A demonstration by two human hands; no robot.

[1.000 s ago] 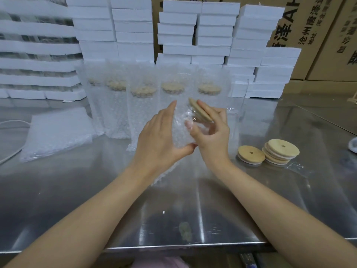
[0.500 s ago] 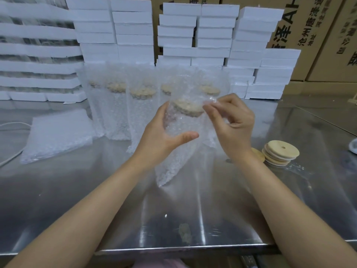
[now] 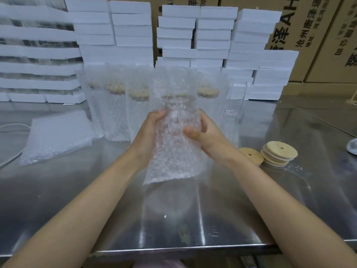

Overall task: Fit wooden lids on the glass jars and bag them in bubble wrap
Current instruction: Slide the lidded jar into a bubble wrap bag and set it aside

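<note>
A bubble-wrap bag [image 3: 173, 144] with a glass jar inside hangs upright above the steel table, its wooden lid faintly visible near the top. My left hand [image 3: 148, 136] grips the bag's left side and my right hand [image 3: 204, 136] grips its right side, thumb on the front. Behind stand several bagged jars with wooden lids [image 3: 207, 91] in a row. One bare glass jar [image 3: 234, 99] stands at the row's right end. Loose wooden lids [image 3: 278, 152] are stacked to the right, with a single lid [image 3: 251, 155] beside them.
A pile of flat bubble-wrap bags [image 3: 58, 136] lies on the left of the steel table [image 3: 193, 219]. White foam boxes [image 3: 212, 35] are stacked along the back, with cardboard cartons [image 3: 318, 31] behind. A white cable [image 3: 9, 128] runs at the far left.
The wooden lid went onto the jar, then my right hand dropped from the bag's top to grip its side. The bagged jar now hangs lower, held by both hands.
</note>
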